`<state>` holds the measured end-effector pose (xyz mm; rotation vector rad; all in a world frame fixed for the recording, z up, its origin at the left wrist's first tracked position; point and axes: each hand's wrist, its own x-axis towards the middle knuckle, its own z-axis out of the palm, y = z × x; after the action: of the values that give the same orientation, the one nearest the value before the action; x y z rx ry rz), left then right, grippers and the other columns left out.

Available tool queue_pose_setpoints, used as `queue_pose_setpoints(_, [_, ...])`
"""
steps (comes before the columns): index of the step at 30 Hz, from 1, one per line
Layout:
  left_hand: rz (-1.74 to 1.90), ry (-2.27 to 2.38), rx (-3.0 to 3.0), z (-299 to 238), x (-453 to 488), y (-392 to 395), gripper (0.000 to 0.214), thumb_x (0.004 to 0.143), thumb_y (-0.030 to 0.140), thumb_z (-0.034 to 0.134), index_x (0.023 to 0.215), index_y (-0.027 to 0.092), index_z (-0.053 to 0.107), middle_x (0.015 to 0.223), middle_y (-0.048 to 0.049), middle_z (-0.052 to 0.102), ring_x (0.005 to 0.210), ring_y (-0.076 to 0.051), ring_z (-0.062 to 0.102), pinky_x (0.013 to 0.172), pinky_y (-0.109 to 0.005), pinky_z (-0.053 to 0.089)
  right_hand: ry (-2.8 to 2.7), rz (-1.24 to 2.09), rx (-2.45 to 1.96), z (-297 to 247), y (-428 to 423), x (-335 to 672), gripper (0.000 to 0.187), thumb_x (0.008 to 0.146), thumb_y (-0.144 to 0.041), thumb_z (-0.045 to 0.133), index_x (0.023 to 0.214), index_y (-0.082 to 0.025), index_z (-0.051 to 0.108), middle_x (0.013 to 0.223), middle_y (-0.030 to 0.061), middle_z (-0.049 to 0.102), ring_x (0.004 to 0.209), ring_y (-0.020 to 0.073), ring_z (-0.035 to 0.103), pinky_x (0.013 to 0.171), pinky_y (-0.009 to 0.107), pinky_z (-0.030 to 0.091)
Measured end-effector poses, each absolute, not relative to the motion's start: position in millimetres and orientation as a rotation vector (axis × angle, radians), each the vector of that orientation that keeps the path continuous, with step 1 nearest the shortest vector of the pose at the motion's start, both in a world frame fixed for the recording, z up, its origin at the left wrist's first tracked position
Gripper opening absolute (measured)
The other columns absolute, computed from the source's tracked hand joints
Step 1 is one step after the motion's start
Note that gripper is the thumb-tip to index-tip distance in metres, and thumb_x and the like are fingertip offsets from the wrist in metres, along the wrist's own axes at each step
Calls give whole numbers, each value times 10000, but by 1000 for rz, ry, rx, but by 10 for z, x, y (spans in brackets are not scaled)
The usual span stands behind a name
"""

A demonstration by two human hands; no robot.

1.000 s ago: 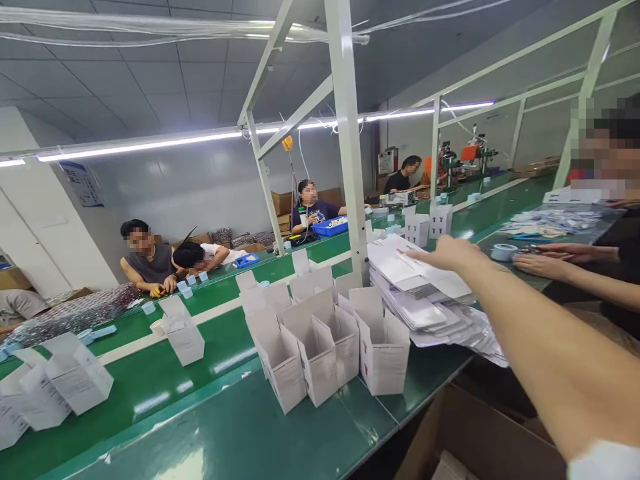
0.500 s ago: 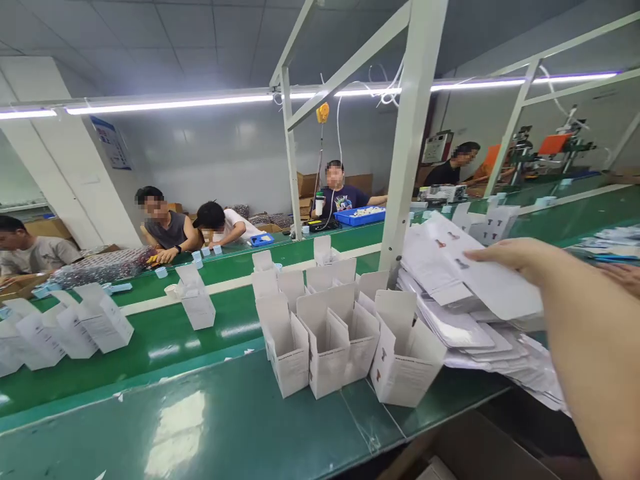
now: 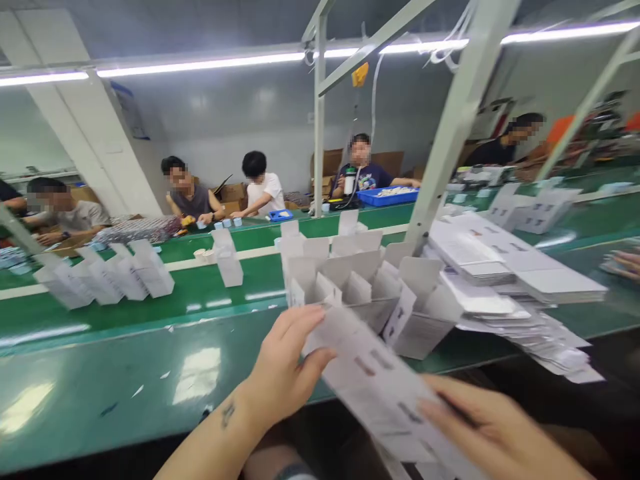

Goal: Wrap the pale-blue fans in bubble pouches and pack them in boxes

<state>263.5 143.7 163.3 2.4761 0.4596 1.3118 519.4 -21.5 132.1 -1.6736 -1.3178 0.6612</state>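
Observation:
A flattened white box [image 3: 367,373] with printed pictures is held slantwise in front of me, blurred by motion. My left hand [image 3: 293,363] grips its upper left end between thumb and fingers. Lower down, my right hand [image 3: 480,423] is closed on the box's right edge. Just behind it stand several opened white boxes [image 3: 425,320] with their top flaps up, at the edge of the green bench. To their right lies a stack of flat white boxes [image 3: 480,273], its lower layers spread unevenly.
A green conveyor [image 3: 260,270] runs across, carrying a row of open white boxes [image 3: 105,273] at left and a single box [image 3: 227,257]. A metal post [image 3: 460,127] rises beside the stack. Co-workers sit along the far side, near a blue tray [image 3: 387,195]. Another person's hand [image 3: 627,263] shows at far right.
My right hand has brought a flat box from the stack down and left to in front of me. My left hand has come into view and holds its other end. The view has shifted.

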Motion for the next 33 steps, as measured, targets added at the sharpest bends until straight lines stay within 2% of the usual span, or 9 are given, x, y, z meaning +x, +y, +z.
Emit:
queue_pose_setpoints(3, [1167, 768, 2568, 1463, 2622, 1543, 513, 870, 462, 652, 1282, 169, 565, 1255, -170, 619, 1207, -292, 574, 995, -472, 533, -1525, 1009, -1511, 1007, 93, 4485, 425, 879, -560, 561, 1091, -247, 755, 1043, 83, 757, 901, 300, 702, 793, 362, 592])
queue_pose_setpoints(7, [1268, 1173, 2572, 965, 2122, 1561, 706, 828, 527, 671, 1387, 153, 460, 1419, -222, 458, 1364, -379, 393, 1094, -617, 394, -1494, 1156, -1453, 694, 385, 4127, 519, 877, -615, 519, 1102, -196, 727, 1041, 92, 747, 949, 297, 684, 822, 347, 571])
queue_pose_setpoints(10, [1144, 1293, 2514, 745, 1775, 1501, 758, 835, 504, 678, 1444, 172, 374, 1349, -200, 500, 1286, -343, 471, 1042, -568, 463, -1563, 1248, -1383, 584, 511, 3990, 501, 870, -608, 535, 1069, -192, 730, 1026, 89, 744, 937, 292, 675, 830, 353, 554])
queue_pose_setpoints(15, [1058, 1497, 2612, 625, 1540, 1414, 674, 817, 420, 721, 1386, 175, 455, 1421, -209, 421, 1344, -403, 381, 1056, -615, 411, -1532, 1362, -1317, 523, 586, 3776, 467, 882, -586, 550, 1070, -195, 722, 1038, 77, 739, 950, 279, 670, 839, 334, 539])
queue_pose_setpoints(18, [985, 1519, 2624, 593, 1486, 1391, 628, 815, 387, 729, 1345, 161, 480, 1300, -189, 504, 1250, -377, 459, 1011, -595, 440, -1496, 1416, -1300, 506, 591, 3706, 466, 874, -585, 567, 1080, -194, 716, 1047, 78, 737, 959, 279, 667, 839, 333, 537])
queue_pose_setpoints(21, [854, 1528, 2565, 602, 1438, 1384, 571, 795, 420, 745, 1260, 178, 517, 1141, -130, 574, 1110, -321, 539, 942, -550, 477, -1481, 1450, -1327, 495, 585, 3671, 507, 839, -622, 586, 1048, -182, 726, 1038, 93, 739, 952, 294, 671, 828, 349, 541])
queue_pose_setpoints(24, [755, 1571, 2604, 646, 1420, 1350, 509, 781, 428, 760, 1168, 179, 543, 1074, -108, 599, 1022, -290, 564, 901, -511, 483, -1459, 1464, -1344, 470, 580, 3649, 551, 812, -656, 590, 1031, -170, 732, 1061, 110, 735, 978, 310, 671, 850, 365, 538])
queue_pose_setpoints(30, [563, 1628, 2785, 683, 1466, 1265, 568, 752, 512, 757, 1112, 118, 563, 995, -117, 604, 979, -302, 547, 904, -515, 457, -1449, 1512, -1351, 413, 581, 3626, 595, 810, -673, 577, 1083, -166, 726, 1095, 119, 729, 1026, 322, 660, 868, 367, 539])
queue_pose_setpoints(33, [516, 1568, 2755, 661, 1418, 1308, 543, 703, 573, 767, 969, 133, 590, 981, -108, 589, 971, -290, 527, 872, -470, 468, -1484, 1516, -1345, 405, 585, 3634, 572, 832, -649, 572, 1100, -168, 728, 1101, 114, 730, 1025, 315, 659, 873, 352, 533])
